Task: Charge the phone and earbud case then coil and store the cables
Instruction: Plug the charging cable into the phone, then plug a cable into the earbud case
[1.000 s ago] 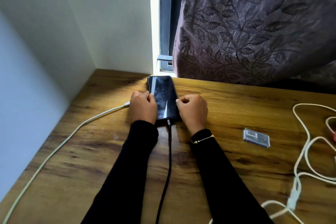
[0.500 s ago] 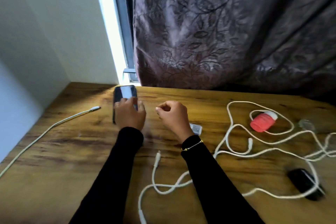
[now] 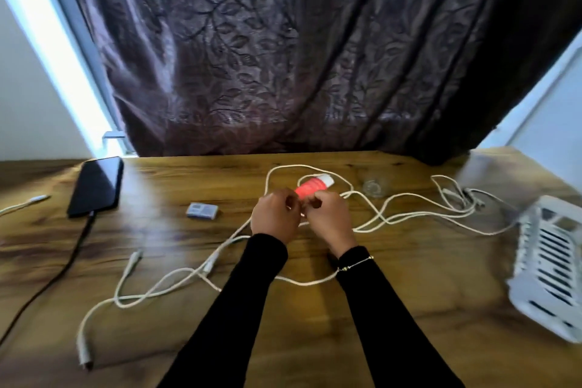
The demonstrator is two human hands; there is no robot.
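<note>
left hand (image 3: 275,214) + right hand (image 3: 327,214) pinching white cable (image 3: 409,214) beside red earbud case (image 3: 311,186) | risking snagging tangled loops, dragging case

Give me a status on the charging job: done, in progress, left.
Done: the phone lies with a black cable plugged into its near end. In hand: the left hand and right hand meet at the red earbud case, apparently handling a white cable; blur hides the grip. Left: the white cables lie uncoiled beside the white basket.
</note>
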